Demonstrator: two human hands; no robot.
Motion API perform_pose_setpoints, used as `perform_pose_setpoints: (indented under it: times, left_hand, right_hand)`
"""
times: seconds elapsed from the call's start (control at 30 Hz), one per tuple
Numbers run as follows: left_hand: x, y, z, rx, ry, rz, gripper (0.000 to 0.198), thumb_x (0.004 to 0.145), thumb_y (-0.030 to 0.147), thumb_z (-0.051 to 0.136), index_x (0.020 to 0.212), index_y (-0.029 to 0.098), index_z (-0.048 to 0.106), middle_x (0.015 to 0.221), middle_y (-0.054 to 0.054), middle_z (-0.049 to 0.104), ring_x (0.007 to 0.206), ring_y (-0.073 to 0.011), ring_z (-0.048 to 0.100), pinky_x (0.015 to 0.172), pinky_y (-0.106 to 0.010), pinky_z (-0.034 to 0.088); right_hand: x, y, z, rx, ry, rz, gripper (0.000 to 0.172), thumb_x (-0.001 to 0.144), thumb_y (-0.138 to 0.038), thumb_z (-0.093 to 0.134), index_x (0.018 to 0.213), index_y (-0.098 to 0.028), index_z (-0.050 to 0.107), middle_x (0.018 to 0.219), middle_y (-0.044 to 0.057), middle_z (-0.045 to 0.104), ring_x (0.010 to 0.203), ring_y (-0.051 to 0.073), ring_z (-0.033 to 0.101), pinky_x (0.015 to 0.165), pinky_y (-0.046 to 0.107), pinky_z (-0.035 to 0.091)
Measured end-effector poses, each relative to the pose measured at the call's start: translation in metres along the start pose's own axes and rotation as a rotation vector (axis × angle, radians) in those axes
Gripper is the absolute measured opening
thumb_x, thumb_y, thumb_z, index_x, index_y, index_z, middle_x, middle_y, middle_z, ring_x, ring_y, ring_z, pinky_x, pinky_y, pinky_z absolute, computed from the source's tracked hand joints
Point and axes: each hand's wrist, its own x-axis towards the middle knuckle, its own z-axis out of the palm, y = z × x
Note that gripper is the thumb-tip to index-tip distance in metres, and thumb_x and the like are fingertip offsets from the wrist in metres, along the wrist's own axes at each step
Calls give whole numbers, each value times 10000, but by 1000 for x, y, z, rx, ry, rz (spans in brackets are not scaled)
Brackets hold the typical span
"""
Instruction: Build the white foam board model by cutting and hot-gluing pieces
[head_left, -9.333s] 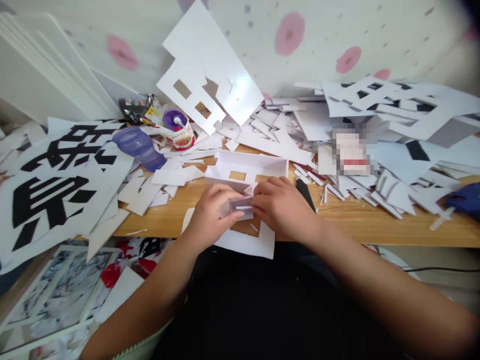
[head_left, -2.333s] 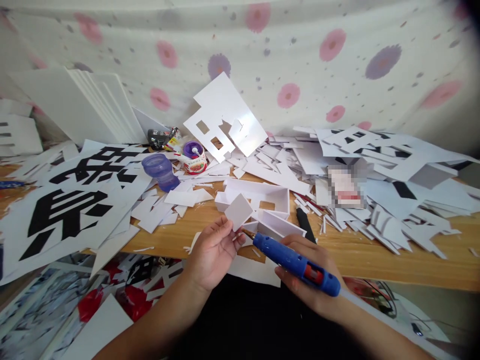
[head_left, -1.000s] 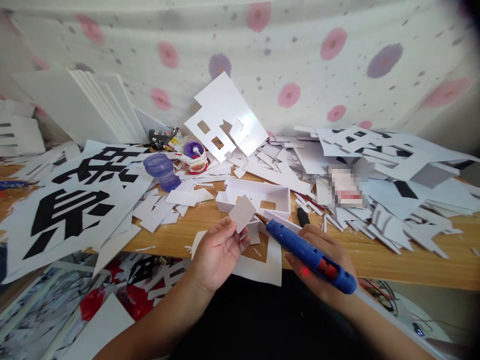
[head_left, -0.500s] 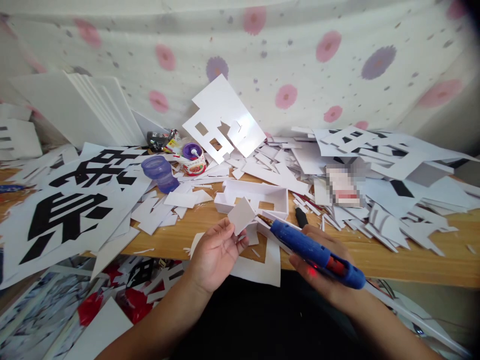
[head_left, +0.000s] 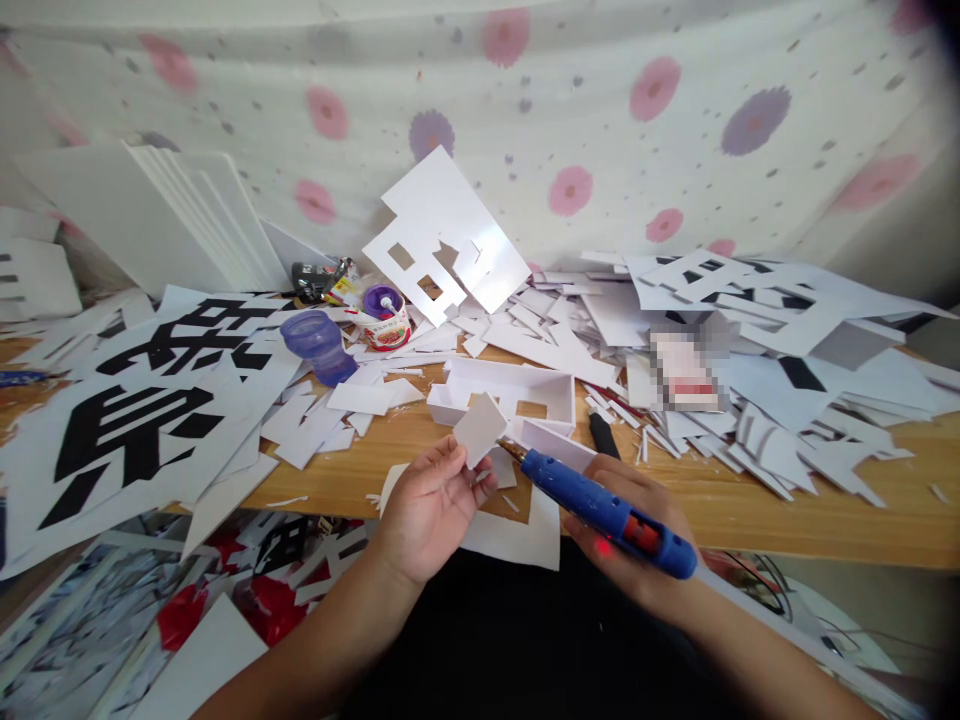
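Between thumb and fingers, my left hand [head_left: 435, 505] pinches a small white foam board piece [head_left: 481, 430], tilted upward. My right hand [head_left: 637, 525] is wrapped round a blue hot glue gun [head_left: 607, 510] with a red light glowing at its side. The gun's metal nozzle points left, close to the lower right edge of the piece; whether it touches cannot be made out. Just behind stands an open white box-like foam form [head_left: 517, 375] with rectangular openings in its base. Beneath my hands lies a white cut-out sheet [head_left: 544, 535] overhanging the table's front edge.
White scraps [head_left: 555, 350] cover much of the wooden table [head_left: 750, 525]. A purple cup [head_left: 319, 345] and a paper tub [head_left: 386, 325] stand behind left. Sheets with black characters [head_left: 135, 430] lie left. A black-handled tool [head_left: 602, 435] lies near the box; a blurred-out card [head_left: 686, 370] is right.
My right hand has brought the glue gun left and slightly down, its nozzle moving along the piece's right edge. My left hand has stayed nearly still with the piece.
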Motion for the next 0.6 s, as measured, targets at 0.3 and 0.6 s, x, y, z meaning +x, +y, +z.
perform_pose_setpoints:
  times: [0.3,0.6]
  left_hand:
    - [-2,0,1,59,14,8,184,679,167,797,828,138,692,841,-47,661,774,-143,605,738,-288,544]
    - [-3,4,0,130,103,28,227,567,185,870,726,191,708,807,-18,704,770,-178,637,709,-314,564]
  right_hand:
    - [-5,2,-7,-359,67,-139,79,825,-231,569,766,-192,534,741,48,525,682,186,486,567,316,384]
    - [-24,25,-41,-291,175,-44,114,800,-253,620,903,-206,605,899,61,605,777,182,583,648,311,478]
